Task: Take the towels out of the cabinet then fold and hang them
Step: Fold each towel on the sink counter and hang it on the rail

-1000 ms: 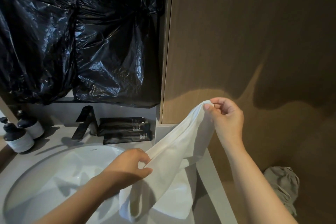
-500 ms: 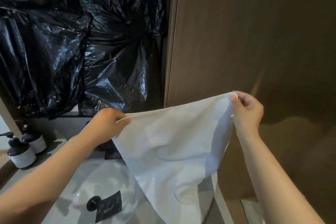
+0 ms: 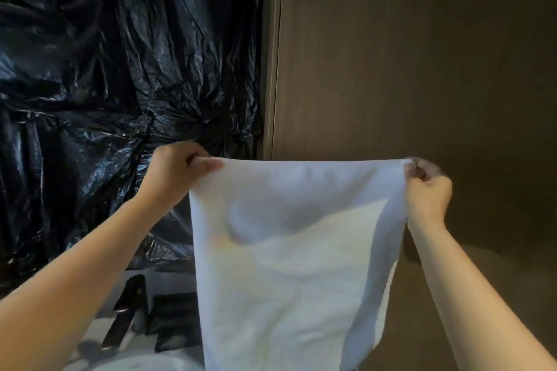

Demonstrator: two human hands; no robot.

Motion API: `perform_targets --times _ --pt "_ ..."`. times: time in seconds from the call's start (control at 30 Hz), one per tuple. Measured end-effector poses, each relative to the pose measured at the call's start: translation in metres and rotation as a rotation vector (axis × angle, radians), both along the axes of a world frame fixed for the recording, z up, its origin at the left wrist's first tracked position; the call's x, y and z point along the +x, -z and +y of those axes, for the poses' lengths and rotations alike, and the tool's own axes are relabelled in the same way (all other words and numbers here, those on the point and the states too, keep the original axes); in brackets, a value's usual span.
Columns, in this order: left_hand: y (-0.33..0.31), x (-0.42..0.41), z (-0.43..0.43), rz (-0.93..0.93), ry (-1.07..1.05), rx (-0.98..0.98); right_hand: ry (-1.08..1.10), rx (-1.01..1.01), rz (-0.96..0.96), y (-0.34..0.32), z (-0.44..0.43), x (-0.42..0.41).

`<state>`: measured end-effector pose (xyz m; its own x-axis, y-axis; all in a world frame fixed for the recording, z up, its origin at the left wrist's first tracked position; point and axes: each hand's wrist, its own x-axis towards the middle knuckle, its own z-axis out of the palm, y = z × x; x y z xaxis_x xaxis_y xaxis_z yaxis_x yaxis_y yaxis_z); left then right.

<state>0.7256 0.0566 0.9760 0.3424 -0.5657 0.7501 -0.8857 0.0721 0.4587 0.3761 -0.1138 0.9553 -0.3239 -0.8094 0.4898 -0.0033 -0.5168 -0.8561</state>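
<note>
Towel (image 3: 295,265) now level and taut

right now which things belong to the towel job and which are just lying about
Job: white towel; left hand and right hand, pinching its top corners.
Lying about: black plastic sheeting, black tap, dark packets, sink.
</note>
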Motion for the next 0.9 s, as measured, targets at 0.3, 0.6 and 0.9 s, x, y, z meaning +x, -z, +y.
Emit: perform_targets --times 0.3,0.6,0.9 --pt "-0.009 -0.006 0.001 -0.091 0.06 -0.051 0.08 -0.12 0.028 -0.015 0.012 0.002" --pt "0.023 0.007 0.01 -0.125 -0.016 0.444 -0.02 -0.285 0.174 -0.033 0.036 0.024" --pt "0.025 -0.059 0.012 0.079 0.357 0.433 -0.282 -0.308 0.246 -0.026 0.067 0.059"
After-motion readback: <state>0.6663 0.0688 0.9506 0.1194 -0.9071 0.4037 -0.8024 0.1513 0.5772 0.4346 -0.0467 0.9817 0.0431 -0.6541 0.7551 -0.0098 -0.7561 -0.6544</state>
